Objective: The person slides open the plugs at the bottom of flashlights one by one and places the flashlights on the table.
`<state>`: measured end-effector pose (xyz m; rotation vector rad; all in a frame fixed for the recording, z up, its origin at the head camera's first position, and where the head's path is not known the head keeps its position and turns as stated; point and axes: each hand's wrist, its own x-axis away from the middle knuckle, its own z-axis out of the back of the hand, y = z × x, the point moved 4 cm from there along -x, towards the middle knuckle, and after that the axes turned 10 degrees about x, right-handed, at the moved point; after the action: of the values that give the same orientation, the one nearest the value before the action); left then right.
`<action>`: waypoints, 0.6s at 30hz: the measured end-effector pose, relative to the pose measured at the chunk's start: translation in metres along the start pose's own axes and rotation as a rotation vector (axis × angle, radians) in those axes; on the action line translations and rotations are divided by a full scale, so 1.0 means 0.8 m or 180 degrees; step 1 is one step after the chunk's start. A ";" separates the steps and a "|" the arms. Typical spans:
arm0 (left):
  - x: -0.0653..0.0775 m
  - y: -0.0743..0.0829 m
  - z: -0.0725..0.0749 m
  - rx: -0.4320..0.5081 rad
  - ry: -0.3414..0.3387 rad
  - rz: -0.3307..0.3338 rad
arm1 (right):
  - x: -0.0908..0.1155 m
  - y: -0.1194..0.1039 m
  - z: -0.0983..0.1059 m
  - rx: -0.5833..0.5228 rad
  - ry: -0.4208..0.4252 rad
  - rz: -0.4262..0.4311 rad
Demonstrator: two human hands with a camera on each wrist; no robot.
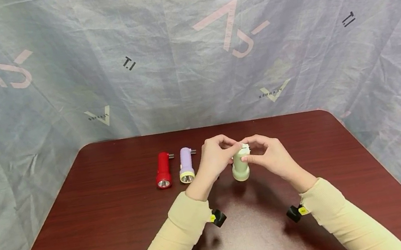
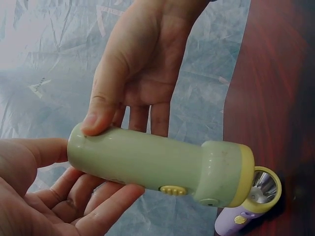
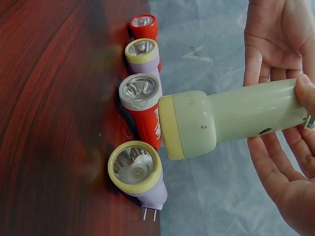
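A pale green flashlight (image 1: 240,167) with a yellow rim is held up above the table, its head pointing down. Prongs of a plug (image 1: 246,147) stick out at its tail end. My left hand (image 1: 217,154) pinches the tail from one side, while my right hand (image 1: 272,155) grips it from the other with thumb and fingers. In the left wrist view, a yellow slide switch (image 2: 173,190) shows on the flashlight's body (image 2: 142,157). The right wrist view shows a small dark oval spot (image 3: 266,131) on its side.
Left of my hands lie a red flashlight (image 1: 162,171) and a purple one (image 1: 186,165), prongs showing. The right wrist view adds a red flashlight with a silver rim (image 3: 142,110) and another purple one (image 3: 147,189). Printed grey fabric (image 1: 176,80) hangs behind the dark red table (image 1: 94,233).
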<state>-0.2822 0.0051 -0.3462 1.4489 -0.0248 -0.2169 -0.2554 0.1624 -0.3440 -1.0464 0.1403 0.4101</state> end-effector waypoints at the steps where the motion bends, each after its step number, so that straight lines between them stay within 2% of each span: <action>1: 0.000 0.000 0.000 -0.0021 0.0006 -0.0007 | 0.000 0.000 0.000 0.0006 0.0001 0.0001; 14: 0.003 -0.002 -0.003 -0.0137 0.0035 -0.0065 | 0.002 0.000 -0.001 0.0056 -0.0031 0.0040; 18: 0.004 -0.002 -0.004 -0.0269 0.0062 -0.0113 | 0.002 0.000 -0.001 0.0004 -0.0057 0.0052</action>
<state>-0.2792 0.0076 -0.3485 1.3678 0.0255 -0.2303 -0.2537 0.1620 -0.3453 -1.0407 0.1330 0.4339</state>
